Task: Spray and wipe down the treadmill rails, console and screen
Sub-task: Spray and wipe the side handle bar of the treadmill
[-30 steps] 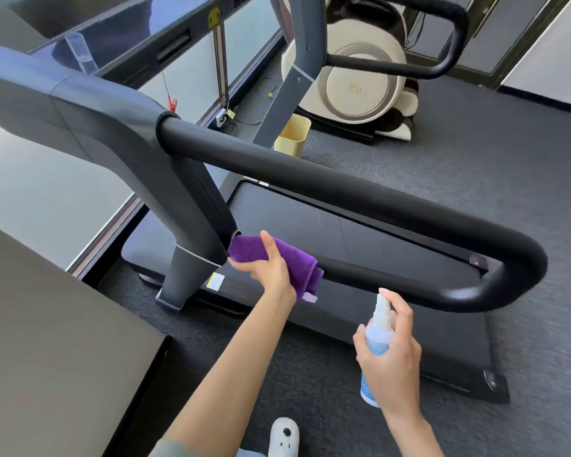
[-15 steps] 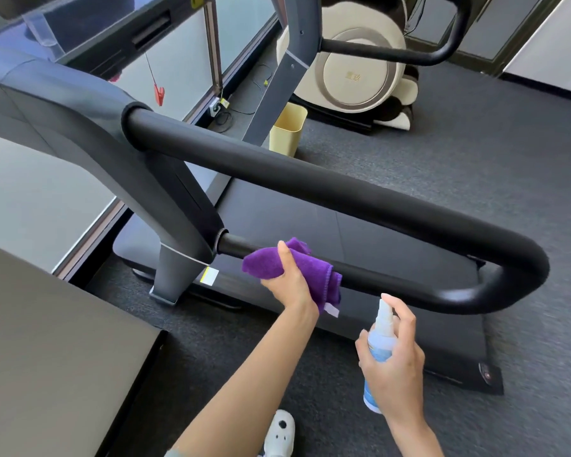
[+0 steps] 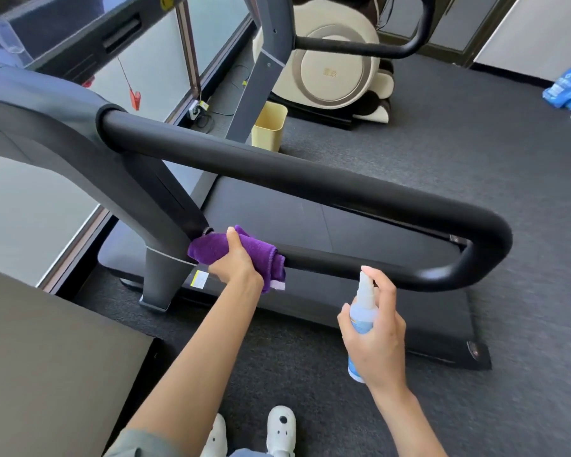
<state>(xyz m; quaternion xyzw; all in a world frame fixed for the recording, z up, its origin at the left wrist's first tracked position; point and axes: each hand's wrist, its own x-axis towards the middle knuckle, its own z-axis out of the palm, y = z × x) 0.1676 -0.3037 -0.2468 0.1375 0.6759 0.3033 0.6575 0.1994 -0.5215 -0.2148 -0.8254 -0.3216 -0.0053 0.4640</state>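
Note:
The treadmill's near rail is a black loop: a thick upper bar (image 3: 310,183) and a thinner lower bar (image 3: 360,263), joined by a bend at the right. My left hand (image 3: 236,262) grips a purple cloth (image 3: 261,252) wrapped around the lower bar, right beside the grey upright (image 3: 136,192). My right hand (image 3: 376,338) holds a small white-and-blue spray bottle (image 3: 363,311) upright just below the lower bar, index finger on the nozzle. The console (image 3: 63,31) shows at the top left, mostly cut off by the frame edge.
The black treadmill belt (image 3: 343,225) lies behind the rail. A dark tabletop (image 3: 47,357) fills the lower left. A yellow bin (image 3: 269,127), a beige massage chair (image 3: 333,70) and a blue bag (image 3: 567,90) stand on the grey carpet. My white shoes (image 3: 281,427) are at the bottom.
The purple cloth slid right along the lower bar half a second ago, then back left against the grey upright. The right hand with the bottle stayed roughly in place.

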